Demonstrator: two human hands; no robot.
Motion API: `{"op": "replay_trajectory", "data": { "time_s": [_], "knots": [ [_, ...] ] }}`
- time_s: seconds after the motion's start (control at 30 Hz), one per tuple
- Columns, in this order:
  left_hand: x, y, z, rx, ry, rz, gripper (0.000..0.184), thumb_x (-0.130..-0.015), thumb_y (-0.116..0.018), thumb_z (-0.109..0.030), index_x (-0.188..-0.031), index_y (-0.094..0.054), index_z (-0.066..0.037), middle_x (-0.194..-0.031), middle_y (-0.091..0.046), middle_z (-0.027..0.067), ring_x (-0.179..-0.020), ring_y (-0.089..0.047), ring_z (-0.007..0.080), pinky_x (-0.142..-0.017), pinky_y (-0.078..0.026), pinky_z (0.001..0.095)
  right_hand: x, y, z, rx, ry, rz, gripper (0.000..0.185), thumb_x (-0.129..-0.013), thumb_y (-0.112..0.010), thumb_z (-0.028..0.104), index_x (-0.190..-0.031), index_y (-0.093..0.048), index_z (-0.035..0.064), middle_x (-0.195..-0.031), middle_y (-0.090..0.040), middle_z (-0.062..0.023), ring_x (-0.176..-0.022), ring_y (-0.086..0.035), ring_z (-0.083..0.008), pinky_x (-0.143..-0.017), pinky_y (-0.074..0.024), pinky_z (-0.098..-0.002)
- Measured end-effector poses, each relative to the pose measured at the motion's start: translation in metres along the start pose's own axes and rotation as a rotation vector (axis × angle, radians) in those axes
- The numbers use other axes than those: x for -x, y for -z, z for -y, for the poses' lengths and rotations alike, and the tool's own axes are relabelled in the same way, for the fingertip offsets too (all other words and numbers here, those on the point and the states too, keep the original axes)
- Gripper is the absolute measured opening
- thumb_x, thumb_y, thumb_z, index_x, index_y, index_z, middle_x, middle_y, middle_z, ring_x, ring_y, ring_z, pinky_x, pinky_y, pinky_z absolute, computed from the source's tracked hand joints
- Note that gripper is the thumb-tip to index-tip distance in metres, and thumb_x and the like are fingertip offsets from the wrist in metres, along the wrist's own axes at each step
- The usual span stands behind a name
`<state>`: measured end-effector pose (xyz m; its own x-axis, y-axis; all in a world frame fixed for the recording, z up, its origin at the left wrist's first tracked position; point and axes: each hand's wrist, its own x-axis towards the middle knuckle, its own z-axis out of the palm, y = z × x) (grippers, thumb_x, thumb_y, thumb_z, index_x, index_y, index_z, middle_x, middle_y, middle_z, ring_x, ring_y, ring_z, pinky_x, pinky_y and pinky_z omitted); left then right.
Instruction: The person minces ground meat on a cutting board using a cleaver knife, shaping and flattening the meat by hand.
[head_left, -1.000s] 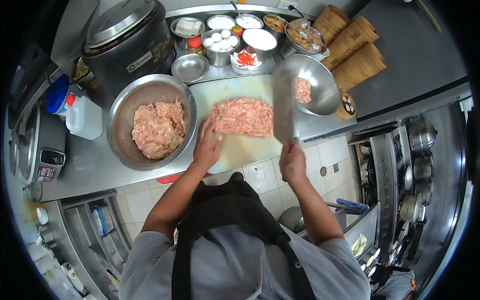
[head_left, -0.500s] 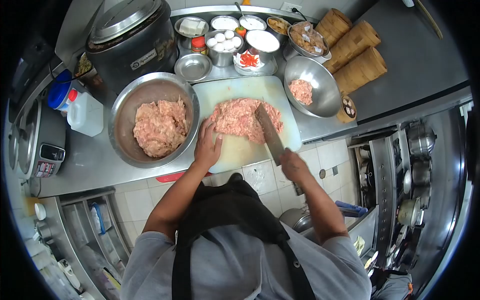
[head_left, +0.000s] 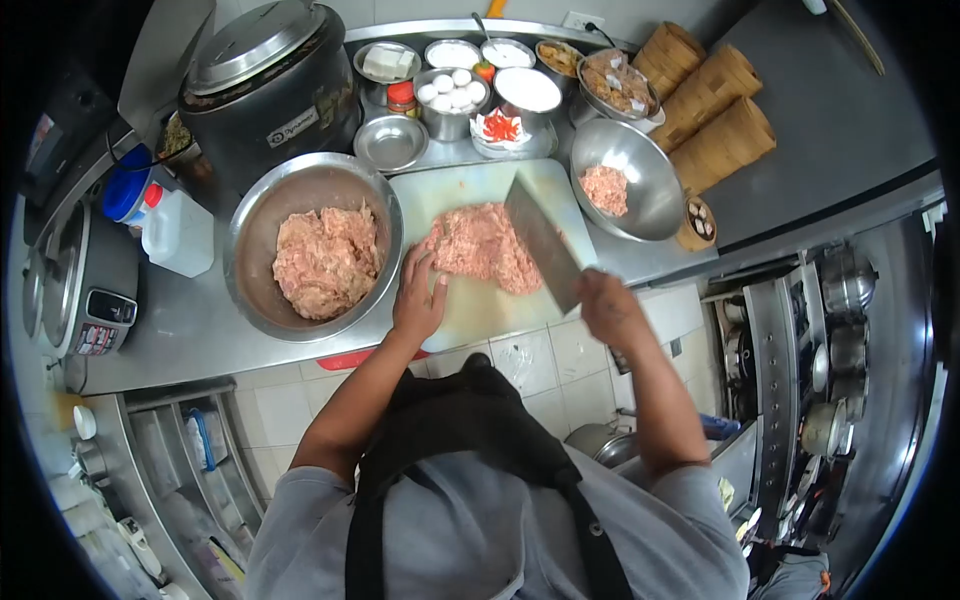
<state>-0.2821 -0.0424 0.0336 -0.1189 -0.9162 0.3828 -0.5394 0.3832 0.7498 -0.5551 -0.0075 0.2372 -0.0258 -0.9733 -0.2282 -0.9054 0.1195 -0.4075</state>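
Note:
A flat mound of minced meat [head_left: 478, 244] lies on the pale cutting board [head_left: 470, 320]. My right hand [head_left: 607, 308] is wrapped round the handle of a wide cleaver [head_left: 550, 250]. The blade leans with its broad face showing, at the right side of the mince, and covers part of the board there. My left hand [head_left: 418, 302] rests on the board's left edge, fingers apart, fingertips at the left side of the mince. Left of the board stands a large steel bowl [head_left: 245, 285] with a big lump of minced meat [head_left: 325, 260] in it.
A smaller steel bowl [head_left: 655, 190] with some mince stands right of the board. Behind are a bowl of eggs [head_left: 452, 90], sliced red peppers [head_left: 498, 127] and a steel dish [head_left: 391, 145]. Bamboo steamers [head_left: 720, 145] lie at back right; a black cooker [head_left: 270, 110] stands back left.
The cleaver has turned from nearly edge-on to showing its broad face, and my right hand has moved slightly right and up. My left hand stays by the mince.

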Motion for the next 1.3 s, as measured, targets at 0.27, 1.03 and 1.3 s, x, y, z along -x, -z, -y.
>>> {"op": "replay_trajectory", "data": {
  "time_s": [0.27, 1.03, 1.3],
  "knots": [
    [-0.004, -0.002, -0.002, -0.030, 0.018, 0.008, 0.043, -0.096, -0.054, -0.022, -0.132, -0.047, -0.001, -0.148, -0.037, 0.0199, -0.137, -0.036, 0.0396, -0.112, -0.031, 0.0461, -0.030, -0.073, -0.015, -0.003, -0.034, -0.267, 0.029, -0.100, -0.043, 0.026, -0.110, -0.056, 0.0018, -0.083, -0.066, -0.0268, -0.081, -0.064, -0.0482, -0.073, -0.0501, -0.0534],
    [-0.006, 0.000, -0.004, -0.015, -0.005, 0.011, 0.039, -0.095, -0.055, -0.021, -0.128, -0.050, -0.001, -0.149, -0.036, 0.0189, -0.137, -0.035, 0.0394, -0.112, -0.031, 0.0459, -0.023, -0.069, -0.037, -0.027, -0.150, -0.141, 0.028, -0.098, -0.047, 0.022, -0.109, -0.054, -0.0026, -0.093, -0.066, -0.0293, -0.091, -0.063, -0.0465, -0.079, -0.0502, -0.0500],
    [-0.006, 0.001, -0.007, 0.008, 0.024, 0.013, 0.042, -0.097, -0.052, -0.021, -0.132, -0.047, 0.001, -0.147, -0.038, 0.0209, -0.136, -0.036, 0.0394, -0.113, -0.030, 0.0452, 0.003, 0.015, 0.025, -0.318, -0.085, -0.432, 0.023, -0.098, -0.052, 0.021, -0.102, -0.055, -0.0016, -0.080, -0.065, -0.0281, -0.079, -0.063, -0.0485, -0.066, -0.0478, -0.0520]
  ]
}}
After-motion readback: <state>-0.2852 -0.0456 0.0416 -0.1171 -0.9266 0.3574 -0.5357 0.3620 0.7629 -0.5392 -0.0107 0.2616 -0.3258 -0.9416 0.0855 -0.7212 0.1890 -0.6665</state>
